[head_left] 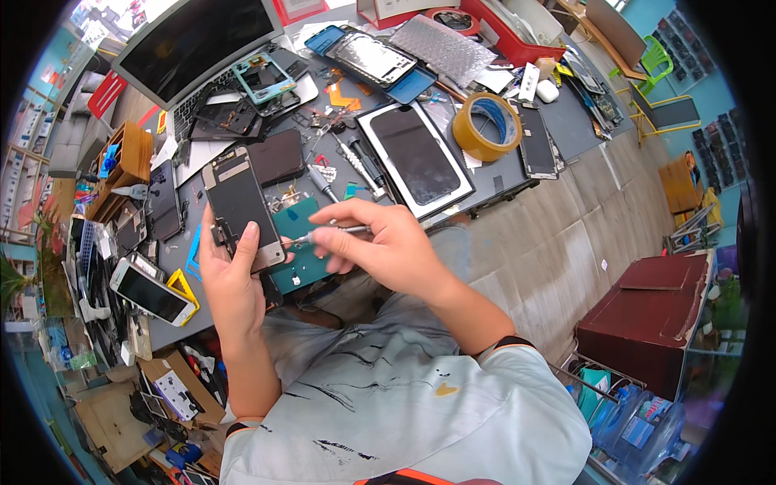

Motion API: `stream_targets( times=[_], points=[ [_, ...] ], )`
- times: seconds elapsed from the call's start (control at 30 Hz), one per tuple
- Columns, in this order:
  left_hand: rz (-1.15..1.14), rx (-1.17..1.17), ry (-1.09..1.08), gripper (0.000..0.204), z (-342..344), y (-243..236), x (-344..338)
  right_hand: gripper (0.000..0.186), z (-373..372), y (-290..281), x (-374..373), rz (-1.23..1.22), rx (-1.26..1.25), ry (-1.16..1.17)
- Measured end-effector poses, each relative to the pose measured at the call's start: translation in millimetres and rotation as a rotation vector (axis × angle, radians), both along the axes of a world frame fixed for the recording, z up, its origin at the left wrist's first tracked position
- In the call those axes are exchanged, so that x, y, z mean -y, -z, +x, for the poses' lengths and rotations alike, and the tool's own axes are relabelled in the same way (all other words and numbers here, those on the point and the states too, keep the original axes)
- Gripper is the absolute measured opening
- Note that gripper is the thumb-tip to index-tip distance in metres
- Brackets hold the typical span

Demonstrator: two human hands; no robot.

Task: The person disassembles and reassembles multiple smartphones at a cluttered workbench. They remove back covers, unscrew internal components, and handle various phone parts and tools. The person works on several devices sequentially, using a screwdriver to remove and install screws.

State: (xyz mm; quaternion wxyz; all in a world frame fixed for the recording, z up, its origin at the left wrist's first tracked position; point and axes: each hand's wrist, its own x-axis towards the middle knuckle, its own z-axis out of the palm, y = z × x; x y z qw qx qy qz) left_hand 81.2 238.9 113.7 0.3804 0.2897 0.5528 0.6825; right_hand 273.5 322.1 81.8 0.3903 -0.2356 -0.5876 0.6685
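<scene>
My left hand (233,279) is closed round a phone screen assembly (236,202), its dark back with metal plates facing up. The thumb presses along its right edge. In my right hand (380,242) a thin screwdriver (356,229) is pinched between thumb and fingers, its tip pointing left at the lower right edge of the assembly. Whether the tip touches it I cannot tell. Below both hands lies a green mat (301,263) with small parts on it. A dark phone panel (276,156) rests just beyond the assembly.
An open laptop (194,48) stands at the far left, with phone frames on its keyboard. Right of my hands are a white box holding a phone (416,158) and a yellow tape roll (487,127). More screwdrivers (356,168) lie ahead. A white phone (153,291) sits at the left edge.
</scene>
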Motion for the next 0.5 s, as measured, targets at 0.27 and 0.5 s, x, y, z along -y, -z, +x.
stream_targets(
  times=[0.27, 0.5],
  points=[
    [-0.018, -0.032, 0.021, 0.071, -2.3, 0.3, -0.5, 0.04, 2.4, 1.4, -0.8, -0.141, 0.04, -0.063],
    [-0.032, -0.061, 0.007, 0.076, -2.0, 2.7, 0.2, 0.041, 2.5, 5.7, -0.1, -0.145, 0.019, -0.06]
  ],
)
